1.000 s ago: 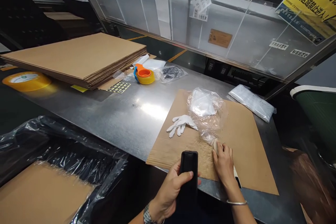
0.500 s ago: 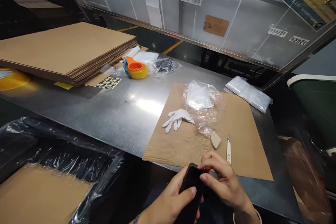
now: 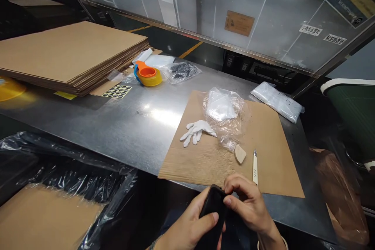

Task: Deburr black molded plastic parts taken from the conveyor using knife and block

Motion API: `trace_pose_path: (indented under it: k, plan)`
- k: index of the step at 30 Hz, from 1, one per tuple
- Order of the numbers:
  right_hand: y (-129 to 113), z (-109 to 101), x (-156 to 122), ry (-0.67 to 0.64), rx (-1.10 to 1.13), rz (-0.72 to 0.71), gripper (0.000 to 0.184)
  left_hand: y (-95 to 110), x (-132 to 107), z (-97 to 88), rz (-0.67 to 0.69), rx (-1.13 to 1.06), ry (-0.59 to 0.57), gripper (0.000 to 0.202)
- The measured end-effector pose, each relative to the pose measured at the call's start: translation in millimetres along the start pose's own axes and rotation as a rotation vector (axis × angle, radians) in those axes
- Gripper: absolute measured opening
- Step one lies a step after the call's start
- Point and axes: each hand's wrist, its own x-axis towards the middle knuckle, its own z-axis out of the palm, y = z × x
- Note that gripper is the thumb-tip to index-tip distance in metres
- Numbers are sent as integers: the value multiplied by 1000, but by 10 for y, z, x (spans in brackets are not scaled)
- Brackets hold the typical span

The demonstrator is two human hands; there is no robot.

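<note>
Hands meet at the bottom centre of the frame, both on a black object [image 3: 213,213] held just below the near edge of the tabletop [image 3: 123,125]. The left hand [image 3: 190,226] has its grip wrapped around the object's lower part, thumb laid across its face. The right hand [image 3: 249,207] curls over the object's upper end with its fingertips pressed on it, so its grip is narrow and on the same thing. What the black object is cannot be told for sure; it looks like a flat, glossy handheld device.

Just above the hands, a brown cardboard sheet [image 3: 272,152] lies on the tabletop at centre right. On it rest a white glove [image 3: 197,131], a crumpled clear plastic bag [image 3: 227,115], a small beige wedge-shaped piece [image 3: 240,154] touching the bag's lower edge, and a slim white knife [image 3: 255,164] just beside the wedge.

A sealed clear packet [image 3: 277,101] lies past the sheet's upper right corner. In the upper left of the frame sits a stack of cardboard sheets [image 3: 70,52], with an orange tape dispenser [image 3: 147,76] and a sticker sheet [image 3: 117,91] near it. Black plastic film [image 3: 67,168] covers a carton in the lower left.
</note>
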Motion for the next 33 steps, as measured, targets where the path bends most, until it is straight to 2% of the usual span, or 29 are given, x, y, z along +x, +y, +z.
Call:
trace_pose_path:
  k: [4,6,8,10,12,14,17,21,24,28,30,33]
  plan:
    - [22,20,-11,-7,-18,5,10,-51,23,7,-70,-88,18,33]
    - [86,26,-27,28,-39,43,22,-44,40,33,-91,-143,48,35]
    - [210,-2,-50,147,-144,154,36,-6,61,59,-113,-231,115,34]
    - [382,-82,-73,316,-293,285,41,51,88,70,-149,-332,180,40]
    - [570,-210,-92,469,-434,392,37,104,119,57,-166,-438,213,52]
    - [742,-355,-106,569,-558,473,32,140,151,25,-161,-532,221,53]
    - [924,-548,-134,623,-699,579,31,165,194,-32,-164,-645,258,49]
    - [993,-721,-186,582,-722,689,17,215,216,-85,-146,-743,324,53]
    - [887,-698,-234,529,-644,736,18,260,216,-108,-73,-686,410,55]
    - [496,-342,-306,328,-431,668,31,272,232,-134,50,-623,529,57]
    - [247,-101,-331,141,-273,588,35,268,248,-149,106,-624,570,58]
    - [-56,191,-334,-129,-179,463,37,267,264,-166,157,-625,618,57]
